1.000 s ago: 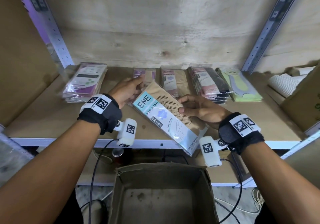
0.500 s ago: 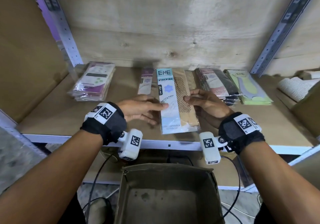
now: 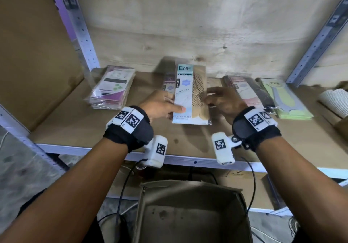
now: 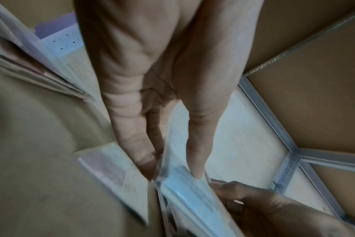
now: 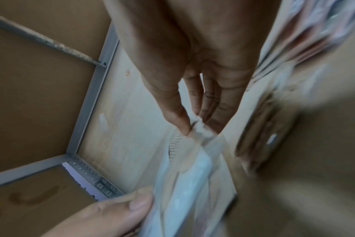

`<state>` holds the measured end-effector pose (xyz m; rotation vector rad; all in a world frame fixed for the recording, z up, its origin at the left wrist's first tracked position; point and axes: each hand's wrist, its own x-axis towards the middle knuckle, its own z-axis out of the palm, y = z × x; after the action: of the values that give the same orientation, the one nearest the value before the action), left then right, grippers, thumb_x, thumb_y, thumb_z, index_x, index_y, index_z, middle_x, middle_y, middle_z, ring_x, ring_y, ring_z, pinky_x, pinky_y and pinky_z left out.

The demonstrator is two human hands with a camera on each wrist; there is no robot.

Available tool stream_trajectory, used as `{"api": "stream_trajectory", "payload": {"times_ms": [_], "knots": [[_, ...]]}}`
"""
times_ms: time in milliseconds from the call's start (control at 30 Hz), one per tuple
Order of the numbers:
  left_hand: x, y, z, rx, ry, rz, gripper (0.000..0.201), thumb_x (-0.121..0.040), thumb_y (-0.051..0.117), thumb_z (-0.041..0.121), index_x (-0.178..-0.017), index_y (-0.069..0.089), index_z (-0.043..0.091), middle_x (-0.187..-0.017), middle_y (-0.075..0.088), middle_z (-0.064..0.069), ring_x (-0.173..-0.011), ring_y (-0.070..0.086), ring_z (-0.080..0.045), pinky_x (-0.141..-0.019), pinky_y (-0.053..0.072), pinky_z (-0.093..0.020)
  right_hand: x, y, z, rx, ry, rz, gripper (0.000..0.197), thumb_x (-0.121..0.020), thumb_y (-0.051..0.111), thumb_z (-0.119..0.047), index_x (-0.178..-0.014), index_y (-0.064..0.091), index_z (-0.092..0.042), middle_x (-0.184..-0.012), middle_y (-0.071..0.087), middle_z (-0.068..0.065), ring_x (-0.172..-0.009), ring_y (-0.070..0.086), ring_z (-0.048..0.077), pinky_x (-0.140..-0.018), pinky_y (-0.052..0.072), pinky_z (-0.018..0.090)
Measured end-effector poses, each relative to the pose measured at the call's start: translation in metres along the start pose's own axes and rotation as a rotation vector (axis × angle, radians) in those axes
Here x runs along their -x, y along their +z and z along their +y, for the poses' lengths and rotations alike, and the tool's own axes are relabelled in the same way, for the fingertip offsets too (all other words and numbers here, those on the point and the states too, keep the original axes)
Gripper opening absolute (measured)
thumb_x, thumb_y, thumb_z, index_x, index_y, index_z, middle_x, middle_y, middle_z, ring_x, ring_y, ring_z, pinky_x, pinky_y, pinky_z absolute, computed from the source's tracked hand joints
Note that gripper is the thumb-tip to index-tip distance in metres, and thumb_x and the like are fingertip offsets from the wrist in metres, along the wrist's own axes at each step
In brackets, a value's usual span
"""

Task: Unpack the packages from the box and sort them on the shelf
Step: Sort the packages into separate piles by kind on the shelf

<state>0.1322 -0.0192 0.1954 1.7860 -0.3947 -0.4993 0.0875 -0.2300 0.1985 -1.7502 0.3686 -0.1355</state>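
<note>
Stocking package (image 3: 190, 94) at frame centre, long axis toward back wall, over shelf (image 3: 79, 126) board. Left hand (image 3: 160, 105) pinches its left edge, thumb on top; right hand (image 3: 222, 101) pinches right edge. Purple package stack (image 3: 111, 88) left, pink and green stacks right. Open box (image 3: 190, 214) bottom centre.

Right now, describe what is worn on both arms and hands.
Both forearms are bare, no sleeves or gloves. The left hand and right hand each have a black wrist wrap topped with white blocks bearing black-and-white square markers. A white camera module with its own marker hangs under each wrist, trailing a black cable.
</note>
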Motion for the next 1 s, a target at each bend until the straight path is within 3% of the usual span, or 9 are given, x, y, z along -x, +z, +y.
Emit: {"api": "stream_trajectory", "payload": {"times_ms": [100, 200, 300, 400, 467, 667, 800, 933, 1000], "knots": [[-0.016, -0.017, 0.008, -0.071, -0.023, 0.016, 0.026, -0.082, 0.073, -0.002, -0.104, 0.068, 0.01, -0.097, 0.073, -0.005, -0.074, 0.073, -0.01, -0.059, 0.058, -0.018, -0.024, 0.011, -0.019, 0.148, -0.02, 0.019, 0.031, -0.075, 0.076, 0.002, -0.105, 0.068, 0.001, -0.102, 0.072, 0.022, -0.093, 0.07, 0.037, -0.089, 0.056, 0.05], [-0.032, -0.032, 0.007, -0.121, -0.068, 0.053, 0.038, -0.083, 0.073, -0.002, -0.12, 0.064, -0.001, -0.116, 0.07, -0.013, -0.092, 0.07, -0.022, -0.072, 0.06, -0.023, -0.048, 0.022, -0.032, 0.299, 0.009, 0.033, 0.041, -0.072, 0.081, -0.008, -0.112, 0.068, -0.006, -0.088, 0.075, 0.013, -0.075, 0.074, 0.023, -0.072, 0.062, 0.034], [-0.042, -0.038, -0.001, -0.163, -0.106, 0.101, 0.037, -0.081, 0.075, 0.001, -0.116, 0.065, -0.005, -0.116, 0.07, -0.017, -0.088, 0.069, -0.021, -0.068, 0.059, -0.02, -0.065, 0.035, -0.038, 0.471, 0.039, 0.018, 0.035, -0.071, 0.083, -0.016, -0.104, 0.071, -0.011, -0.076, 0.073, 0.005, -0.06, 0.069, 0.01, -0.059, 0.059, 0.021], [-0.05, -0.042, -0.008, -0.211, -0.152, 0.135, 0.04, -0.078, 0.079, 0.003, -0.115, 0.066, -0.008, -0.113, 0.071, -0.019, -0.096, 0.071, -0.028, -0.082, 0.06, -0.033, -0.079, 0.047, -0.034, 0.628, 0.055, 0.018, 0.043, -0.069, 0.086, -0.022, -0.105, 0.071, -0.005, -0.095, 0.075, 0.012, -0.088, 0.073, 0.022, -0.08, 0.06, 0.034], [-0.052, -0.043, -0.01, -0.234, -0.165, 0.14, 0.042, -0.077, 0.081, 0.004, -0.114, 0.066, -0.01, -0.111, 0.071, -0.022, -0.101, 0.07, -0.033, -0.092, 0.056, -0.043, -0.087, 0.054, -0.03, 0.729, 0.051, 0.037, 0.05, -0.067, 0.087, -0.024, -0.109, 0.069, -0.003, -0.103, 0.072, 0.014, -0.096, 0.07, 0.026, -0.084, 0.059, 0.039], [-0.055, -0.041, -0.013, -0.331, -0.176, 0.172, 0.04, -0.073, 0.084, 0.007, -0.105, 0.069, -0.01, -0.107, 0.072, -0.021, -0.099, 0.07, -0.034, -0.093, 0.055, -0.048, -0.106, 0.068, -0.021, 0.917, 0.057, 0.067, 0.069, -0.053, 0.091, -0.036, -0.11, 0.062, -0.01, -0.112, 0.065, 0.015, -0.094, 0.067, 0.03, -0.081, 0.059, 0.043], [-0.054, -0.042, -0.012, -0.434, -0.186, 0.187, 0.038, -0.073, 0.085, 0.016, -0.104, 0.073, -0.003, -0.104, 0.074, -0.016, -0.098, 0.071, -0.03, -0.091, 0.057, -0.044, -0.111, 0.072, -0.017, 0.985, 0.057, 0.055, 0.064, -0.049, 0.09, -0.042, -0.099, 0.062, -0.014, -0.105, 0.065, 0.011, -0.085, 0.068, 0.029, -0.077, 0.06, 0.042], [-0.052, -0.043, -0.012, -0.536, -0.188, 0.214, 0.037, -0.072, 0.086, 0.026, -0.101, 0.076, 0.005, -0.1, 0.076, -0.01, -0.094, 0.072, -0.024, -0.09, 0.058, -0.037, -0.108, 0.077, -0.022, 1.05, 0.045, 0.041, 0.061, -0.05, 0.092, -0.041, -0.095, 0.063, -0.012, -0.096, 0.066, 0.01, -0.075, 0.065, 0.023, -0.055, 0.054, 0.028], [-0.051, -0.045, -0.012, -0.548, -0.19, 0.216, 0.035, -0.072, 0.086, 0.028, -0.099, 0.077, 0.006, -0.097, 0.076, -0.007, -0.092, 0.073, -0.021, -0.088, 0.058, -0.034, -0.105, 0.079, -0.023, 1.075, 0.031, 0.051, 0.062, -0.053, 0.092, -0.039, -0.096, 0.06, -0.009, -0.097, 0.065, 0.012, -0.079, 0.066, 0.025, -0.056, 0.055, 0.029]]}}
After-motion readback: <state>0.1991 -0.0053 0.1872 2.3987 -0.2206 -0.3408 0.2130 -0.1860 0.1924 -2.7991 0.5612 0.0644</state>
